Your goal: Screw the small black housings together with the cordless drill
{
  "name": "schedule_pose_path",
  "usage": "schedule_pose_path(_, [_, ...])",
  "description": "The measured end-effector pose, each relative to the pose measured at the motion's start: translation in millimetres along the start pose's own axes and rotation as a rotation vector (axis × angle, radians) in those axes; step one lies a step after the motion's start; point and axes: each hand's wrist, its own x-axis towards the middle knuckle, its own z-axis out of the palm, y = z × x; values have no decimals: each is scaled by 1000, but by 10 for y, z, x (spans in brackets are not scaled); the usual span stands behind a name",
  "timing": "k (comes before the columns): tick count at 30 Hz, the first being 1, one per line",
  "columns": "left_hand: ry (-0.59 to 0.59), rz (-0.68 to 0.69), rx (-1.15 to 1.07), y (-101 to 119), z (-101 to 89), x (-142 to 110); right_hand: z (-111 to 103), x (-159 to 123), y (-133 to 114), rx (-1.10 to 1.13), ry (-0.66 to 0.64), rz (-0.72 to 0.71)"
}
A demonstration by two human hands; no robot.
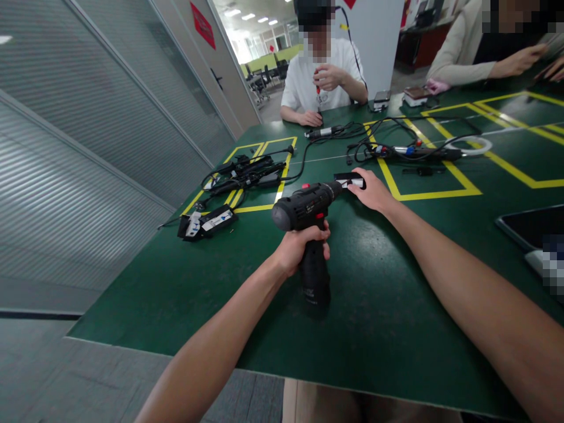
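Observation:
My left hand (300, 247) is wrapped round the grip of a black cordless drill (308, 207), which I hold just above the green table (379, 305) with its nose pointing away to the right. My right hand (372, 189) reaches forward to the drill's nose and pinches a small black-and-white part (349, 180) that lies flat on the table there. The drill's tip meets that part; the contact itself is hidden by my fingers.
A black-and-white device (207, 222) and a bundle of black cables (247, 171) lie at the left. More tools and cords (414, 151) lie farther back among yellow tape lines. A dark tablet (531, 226) sits at the right edge. One person sits opposite, another at far right.

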Motion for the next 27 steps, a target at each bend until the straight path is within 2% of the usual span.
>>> schedule_pose_path(27, [30, -7, 12, 15, 12, 5, -9, 2, -12, 4, 2, -2])
